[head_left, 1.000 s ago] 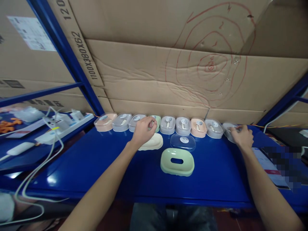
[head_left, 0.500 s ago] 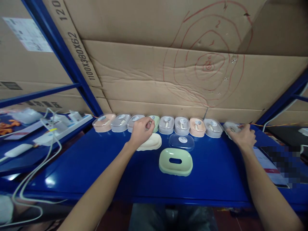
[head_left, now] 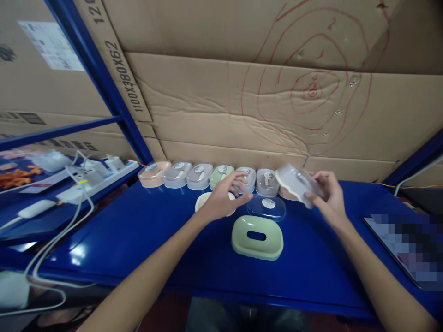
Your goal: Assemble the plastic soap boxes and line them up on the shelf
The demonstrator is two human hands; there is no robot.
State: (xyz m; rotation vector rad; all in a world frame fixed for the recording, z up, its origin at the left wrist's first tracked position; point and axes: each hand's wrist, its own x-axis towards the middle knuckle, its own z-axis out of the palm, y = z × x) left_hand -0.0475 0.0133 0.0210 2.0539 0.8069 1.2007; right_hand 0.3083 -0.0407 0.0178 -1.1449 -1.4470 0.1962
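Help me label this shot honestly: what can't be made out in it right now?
All in the head view:
Cream dish: right part mostly hidden by the left hand.
Right-hand peach box: upper part hidden by the grey box in the right hand.
Sticker on the loose lid: print too small.
Flat device, far right: pixelated.

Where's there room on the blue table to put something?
Bare tabletop shows between the green slotted tray and right forearm, and between the left forearm and white cables. It's crowded where lidded boxes line up by the cardboard.
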